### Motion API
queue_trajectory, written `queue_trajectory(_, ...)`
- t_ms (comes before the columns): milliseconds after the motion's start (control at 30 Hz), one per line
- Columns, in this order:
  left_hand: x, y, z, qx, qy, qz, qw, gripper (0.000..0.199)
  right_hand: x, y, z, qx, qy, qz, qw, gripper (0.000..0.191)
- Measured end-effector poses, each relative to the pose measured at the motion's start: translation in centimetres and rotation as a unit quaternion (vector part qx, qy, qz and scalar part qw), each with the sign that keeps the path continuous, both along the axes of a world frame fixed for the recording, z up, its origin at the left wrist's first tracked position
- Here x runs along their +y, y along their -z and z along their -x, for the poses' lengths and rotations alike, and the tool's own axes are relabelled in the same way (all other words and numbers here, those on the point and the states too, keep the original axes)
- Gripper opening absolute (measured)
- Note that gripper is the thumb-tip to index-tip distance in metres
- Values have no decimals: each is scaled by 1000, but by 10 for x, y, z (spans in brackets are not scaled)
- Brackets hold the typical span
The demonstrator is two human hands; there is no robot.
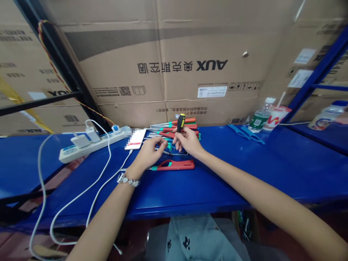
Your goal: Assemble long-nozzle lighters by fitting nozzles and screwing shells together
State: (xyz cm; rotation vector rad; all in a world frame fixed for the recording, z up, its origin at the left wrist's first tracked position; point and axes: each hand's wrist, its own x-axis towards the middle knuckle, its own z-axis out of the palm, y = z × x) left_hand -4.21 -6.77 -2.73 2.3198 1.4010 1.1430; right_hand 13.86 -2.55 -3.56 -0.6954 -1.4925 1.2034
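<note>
right hand [191, 141] grips one screwdriver [180, 123]; lighters [185, 165], perhaps five.

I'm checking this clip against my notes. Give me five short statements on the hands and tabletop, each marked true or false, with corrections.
1. The right hand holds a black-and-yellow handle. True.
2. A bracelet is worn on the right wrist. False: it is on the left wrist.
3. A red-handled lighter lies on the blue table, its rod pointing left. True.
4. The cup with a straw stands left of the green-labelled bottle. False: it stands to the right.
5. The power strip has nothing plugged in. False: several white plugs sit in it.
</note>
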Motion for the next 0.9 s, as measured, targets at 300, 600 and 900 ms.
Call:
queue_trajectory(300, -1, 1, 0, 14, -16, 7, 1000, 29, 0, 15, -8, -90, 49, -89, 991, 27)
queue_trajectory(600, 1, 3, -1, 17, -11, 14, 1000, 27, -2, 23, -8, -90, 40, -77, 992, 28)
queue_trajectory(900, 2, 3, -1, -4, 6, 1, 1000, 21, -7, 7, -22, -15, 47, -38, 998, 38)
